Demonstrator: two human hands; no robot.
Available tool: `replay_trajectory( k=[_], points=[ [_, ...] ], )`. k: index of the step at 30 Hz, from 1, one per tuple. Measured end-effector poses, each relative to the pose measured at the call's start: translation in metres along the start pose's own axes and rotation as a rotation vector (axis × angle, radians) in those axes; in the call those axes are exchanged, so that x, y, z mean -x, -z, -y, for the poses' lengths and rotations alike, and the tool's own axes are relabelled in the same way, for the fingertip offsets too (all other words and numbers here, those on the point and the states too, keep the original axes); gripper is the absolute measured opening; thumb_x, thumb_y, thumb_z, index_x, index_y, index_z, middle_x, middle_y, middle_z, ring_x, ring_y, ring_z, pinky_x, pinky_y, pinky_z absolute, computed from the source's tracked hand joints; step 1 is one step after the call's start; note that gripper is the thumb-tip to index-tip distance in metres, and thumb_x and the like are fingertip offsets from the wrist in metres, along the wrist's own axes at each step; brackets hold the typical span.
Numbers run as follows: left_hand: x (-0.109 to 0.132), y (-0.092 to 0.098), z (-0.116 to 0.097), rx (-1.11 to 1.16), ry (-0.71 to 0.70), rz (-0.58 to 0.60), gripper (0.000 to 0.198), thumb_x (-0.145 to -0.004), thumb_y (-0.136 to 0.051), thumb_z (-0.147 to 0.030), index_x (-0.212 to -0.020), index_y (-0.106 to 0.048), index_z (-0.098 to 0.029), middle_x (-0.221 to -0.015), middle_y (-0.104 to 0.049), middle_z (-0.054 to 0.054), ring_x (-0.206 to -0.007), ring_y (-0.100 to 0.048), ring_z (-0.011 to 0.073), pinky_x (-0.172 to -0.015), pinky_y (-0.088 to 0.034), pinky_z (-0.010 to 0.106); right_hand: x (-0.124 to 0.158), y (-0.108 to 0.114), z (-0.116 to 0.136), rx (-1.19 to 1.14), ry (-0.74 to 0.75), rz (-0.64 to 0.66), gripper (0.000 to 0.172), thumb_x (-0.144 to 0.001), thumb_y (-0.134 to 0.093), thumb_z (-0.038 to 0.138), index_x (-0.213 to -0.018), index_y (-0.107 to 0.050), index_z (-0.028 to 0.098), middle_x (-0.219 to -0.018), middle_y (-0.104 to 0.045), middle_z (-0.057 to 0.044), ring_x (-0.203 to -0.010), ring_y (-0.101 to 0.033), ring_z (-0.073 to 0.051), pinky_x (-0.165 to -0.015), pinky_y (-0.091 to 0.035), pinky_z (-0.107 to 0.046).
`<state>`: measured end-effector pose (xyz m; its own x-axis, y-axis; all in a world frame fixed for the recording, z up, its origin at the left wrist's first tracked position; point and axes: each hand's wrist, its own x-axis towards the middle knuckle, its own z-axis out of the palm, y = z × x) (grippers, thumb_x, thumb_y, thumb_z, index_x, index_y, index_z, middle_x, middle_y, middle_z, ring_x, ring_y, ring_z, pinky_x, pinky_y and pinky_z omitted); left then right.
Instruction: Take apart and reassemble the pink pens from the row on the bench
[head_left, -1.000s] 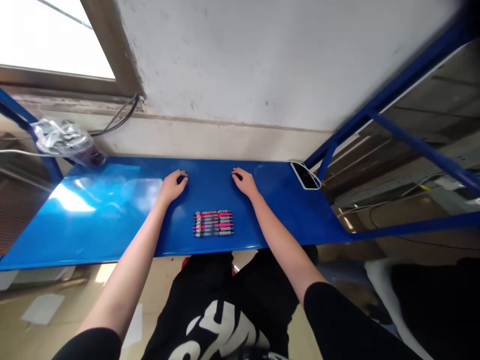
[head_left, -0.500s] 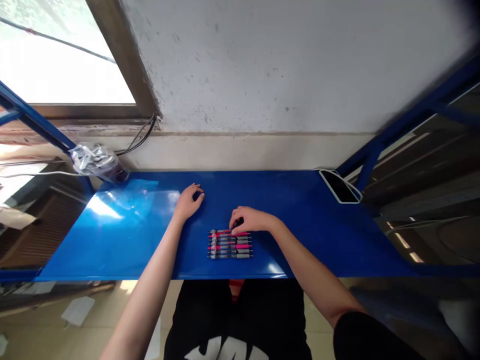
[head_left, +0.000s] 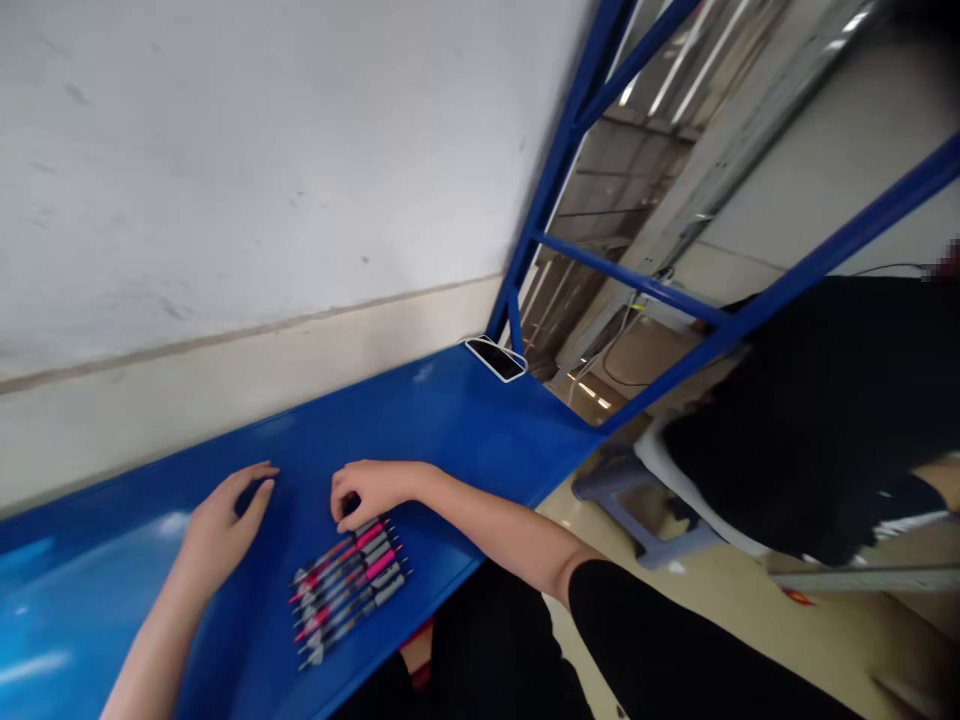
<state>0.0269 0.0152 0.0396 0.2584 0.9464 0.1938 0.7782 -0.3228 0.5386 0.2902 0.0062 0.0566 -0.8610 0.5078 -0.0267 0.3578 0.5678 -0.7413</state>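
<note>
"So, where do the slim pens with see-through barrels and pink or grey grips (head_left: 349, 592) lie?"

"Side by side in a slanting row on the glossy blue tabletop (head_left: 420, 410), near its front edge, just beside the person's right hand (head_left: 379, 487)."

"What are that hand's fingers doing?"

"They curl in at the far side of the row, the thumb tip brought close to them, right by the farthest pen. Whether they pinch it, nobody can tell from this angle."

"And the left hand (head_left: 223, 530)?"

"It is to the left of the row, apart from the pens, low over the tabletop or resting on it. Its thumb and fingers are loosely bent with a wide gap between them, and they hold nothing."

"What sits at the far right corner?"

"A dark-screened phone with a white rim (head_left: 495, 358), a white cable beside it, near the blue metal frame (head_left: 637, 283)."

"And past that frame?"

"Another person in black clothes (head_left: 847, 420), rather blurred, near a grey plastic stool (head_left: 679, 547)."
</note>
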Motion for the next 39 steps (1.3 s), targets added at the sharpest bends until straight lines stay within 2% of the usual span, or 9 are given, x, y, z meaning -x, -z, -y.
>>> replay_trajectory(
  k=[5, 10, 13, 18, 21, 24, 28, 35, 39],
  points=[
    [-0.025, -0.012, -0.033, 0.079, -0.087, 0.049, 0.04, -0.084, -0.047, -0.054, -0.103, -0.071, -0.027, -0.119, -0.073, 0.004, -0.11, -0.068, 0.03, -0.094, -0.056, 0.04, 0.0, -0.004, -0.007, 0.074, 0.011, 0.034, 0.016, -0.082, -0.076, 0.039, -0.084, -0.077, 0.023, -0.095, -0.067, -0.002, -0.093, -0.061, -0.018, -0.08, -0.038, -0.027],
    [-0.026, -0.026, -0.023, 0.221, 0.061, 0.015, 0.044, -0.086, -0.046, -0.056, -0.104, -0.07, -0.024, -0.102, -0.078, 0.005, -0.096, -0.074, 0.0269, -0.089, -0.058, 0.037, -0.002, -0.007, -0.012, 0.047, 0.031, 0.011, 0.014, -0.091, -0.065, 0.027, -0.09, -0.075, 0.016, -0.089, -0.064, -0.003, -0.083, -0.06, -0.014, -0.078, -0.041, -0.023],
    [-0.022, -0.029, -0.016, 0.263, 0.045, 0.039, 0.044, -0.087, -0.047, -0.056, -0.105, -0.069, -0.022, -0.097, -0.078, 0.006, -0.094, -0.074, 0.0251, -0.089, -0.057, 0.034, -0.004, -0.009, -0.011, 0.094, -0.015, -0.039, 0.013, -0.085, -0.072, 0.028, -0.089, -0.073, 0.015, -0.089, -0.063, -0.004, -0.082, -0.059, -0.015, -0.077, -0.043, -0.023],
    [-0.017, -0.021, -0.033, 0.117, -0.095, 0.104, 0.043, -0.086, -0.047, -0.058, -0.097, -0.073, -0.025, -0.099, -0.079, 0.005, -0.094, -0.074, 0.0263, -0.086, -0.057, 0.032, -0.014, -0.005, -0.002, 0.122, -0.081, -0.036, 0.006, -0.081, -0.071, 0.02, -0.078, -0.068, 0.017, -0.081, -0.064, -0.001, -0.075, -0.058, -0.014, -0.071, -0.041, -0.024],
    [-0.015, -0.016, -0.04, 0.015, -0.175, 0.17, 0.044, -0.087, -0.047, -0.058, -0.099, -0.073, -0.024, -0.095, -0.079, 0.007, -0.09, -0.074, 0.0281, -0.082, -0.056, 0.034, -0.026, 0.006, -0.005, 0.017, -0.129, -0.138, 0.003, -0.085, -0.066, 0.018, -0.082, -0.066, 0.016, -0.076, -0.065, 0.002, -0.07, -0.058, -0.012, -0.068, -0.042, -0.022],
    [-0.016, -0.019, -0.029, -0.056, -0.136, 0.172, 0.046, -0.09, -0.043, -0.055, -0.109, -0.072, -0.024, -0.092, -0.079, 0.007, -0.086, -0.074, 0.0288, -0.076, -0.056, 0.034, -0.036, 0.018, -0.016, -0.137, -0.239, -0.209, 0.004, -0.086, -0.068, 0.02, -0.088, -0.068, 0.017, -0.075, -0.067, 0.003, -0.067, -0.06, -0.01, -0.067, -0.043, -0.02],
    [-0.021, -0.027, -0.004, -0.016, -0.138, 0.12, 0.042, -0.089, -0.042, -0.053, -0.099, -0.074, -0.026, -0.106, -0.078, 0.005, -0.098, -0.073, 0.0278, -0.083, -0.056, 0.032, -0.039, 0.023, -0.033, -0.241, -0.355, -0.324, 0.018, -0.085, -0.072, 0.033, -0.089, -0.073, 0.016, -0.069, -0.065, 0.003, -0.065, -0.058, -0.009, -0.065, -0.043, -0.019],
    [-0.024, -0.029, -0.003, 0.029, -0.083, 0.125, 0.041, -0.087, -0.042, -0.054, -0.096, -0.072, -0.028, -0.101, -0.078, 0.004, -0.093, -0.074, 0.0284, -0.081, -0.057, 0.033, -0.037, 0.004, -0.048, -0.4, -0.284, -0.494, 0.018, -0.089, -0.068, 0.031, -0.098, -0.077, 0.017, -0.07, -0.066, 0.002, -0.065, -0.058, -0.01, -0.066, -0.045, -0.019],
    [-0.027, -0.026, 0.005, 0.113, -0.029, 0.176, 0.041, -0.082, -0.046, -0.059, -0.089, -0.074, -0.03, -0.096, -0.079, 0.002, -0.092, -0.074, 0.0292, -0.082, -0.058, 0.033, -0.044, -0.007, -0.054, -0.457, -0.249, -0.496, 0.022, -0.088, -0.07, 0.032, -0.104, -0.077, 0.019, -0.074, -0.069, 0.001, -0.064, -0.06, -0.011, -0.07, -0.049, -0.022]
  ],
)
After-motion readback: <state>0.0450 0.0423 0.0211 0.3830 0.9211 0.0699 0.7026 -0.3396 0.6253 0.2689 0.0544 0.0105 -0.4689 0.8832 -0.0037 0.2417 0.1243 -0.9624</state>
